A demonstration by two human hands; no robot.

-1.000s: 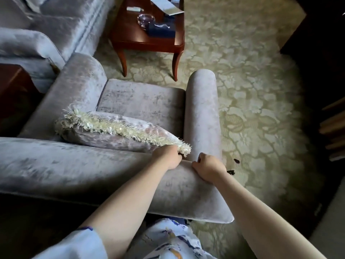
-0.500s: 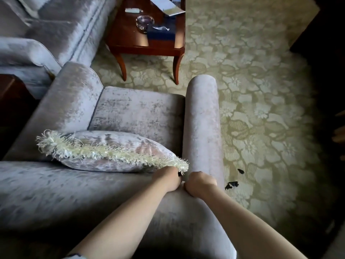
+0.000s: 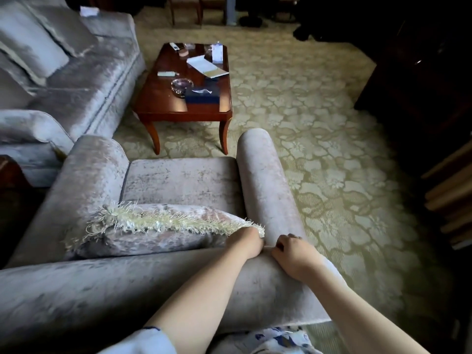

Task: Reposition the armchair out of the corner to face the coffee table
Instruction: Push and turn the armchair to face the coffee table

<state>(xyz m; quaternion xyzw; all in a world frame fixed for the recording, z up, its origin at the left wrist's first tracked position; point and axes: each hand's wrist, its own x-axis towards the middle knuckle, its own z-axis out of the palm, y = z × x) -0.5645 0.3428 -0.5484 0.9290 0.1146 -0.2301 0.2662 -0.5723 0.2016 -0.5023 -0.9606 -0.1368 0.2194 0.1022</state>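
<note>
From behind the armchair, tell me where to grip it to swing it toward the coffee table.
Grip the top of the backrest from behind, hands apart, one near each armrest. It is a broad padded roll, so fingers can hook over its front edge. Now the left hand and right hand sit close together at the right-hand end, beside the fringed cushion; a wider hold would probably turn the armchair toward the coffee table more easily.

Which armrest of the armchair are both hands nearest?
The right armrest: the left hand and right hand grip the chair back beside it.

Bare forearms, pale blue short sleeve point(image 3: 145, 341), white blue-patterned garment point(image 3: 275, 339)
</note>
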